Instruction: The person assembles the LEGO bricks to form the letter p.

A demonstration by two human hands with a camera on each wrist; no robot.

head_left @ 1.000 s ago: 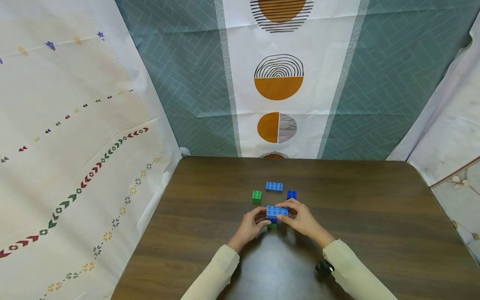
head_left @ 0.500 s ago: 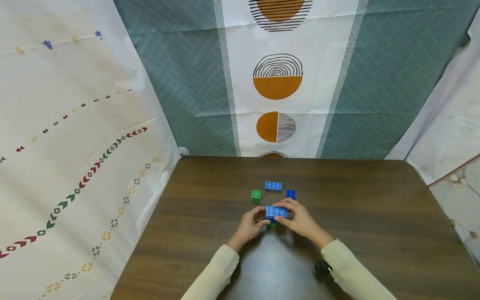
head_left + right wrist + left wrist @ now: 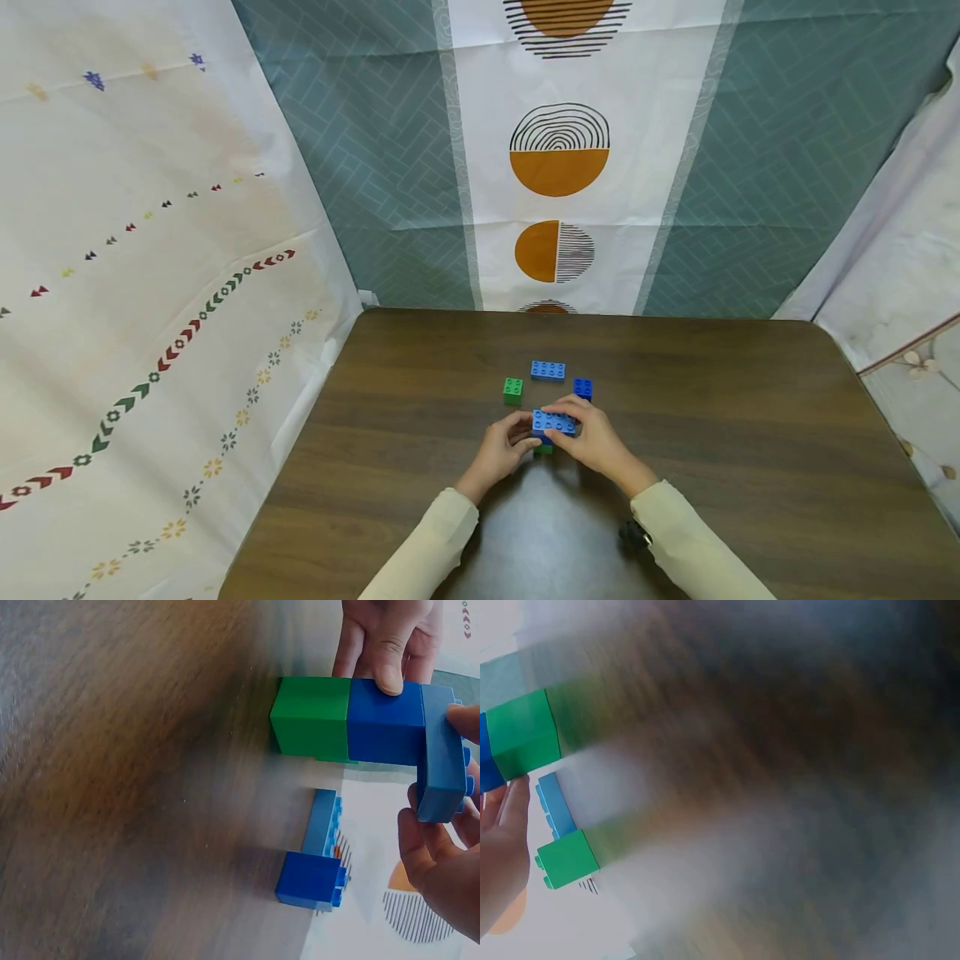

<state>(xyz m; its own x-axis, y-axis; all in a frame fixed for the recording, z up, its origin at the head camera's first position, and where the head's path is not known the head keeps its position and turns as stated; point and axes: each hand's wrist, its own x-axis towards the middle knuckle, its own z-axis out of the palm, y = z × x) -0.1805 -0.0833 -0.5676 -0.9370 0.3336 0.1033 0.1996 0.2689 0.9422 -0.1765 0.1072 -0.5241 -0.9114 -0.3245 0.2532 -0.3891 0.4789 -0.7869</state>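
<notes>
Right wrist view showed the grip best: right hand [image 3: 442, 847] pinched on the long blue brick [image 3: 441, 754] on top of a little tower, thumb on one end, fingers curled round the other. Under that brick, a dark blue block [image 3: 384, 721], and under that, a green block [image 3: 310, 718] sitting flat on the table [image 3: 112, 787]. Left hand [image 3: 386, 637] pinched on the dark blue block from the other side, one fingertip pressed on its face. Both hands clamped on the tower, none loose.

Head view, same thing from above: left hand [image 3: 501, 450] and right hand [image 3: 596, 442] close together around the tower, the long blue brick [image 3: 553, 422] on top and a bit of the green block [image 3: 543, 449] peeking out below. Tower stood near the middle of the tabletop [image 3: 750, 467], a little toward the near edge.

Just past the tower, toward the far edge, three loose bricks: a small green brick [image 3: 513, 389] to the left, a flat blue brick [image 3: 548, 371] farthest back, a small blue brick [image 3: 582, 387] to the right, just beside the right hand's fingers. All three apart from each other.

Left wrist view very blurry: only the green block [image 3: 523, 733], the small green brick [image 3: 568, 859] and part of the left hand at the side, too smeared to tell more.

Patterned cloths [image 3: 558, 167] hung behind and beside the table.
</notes>
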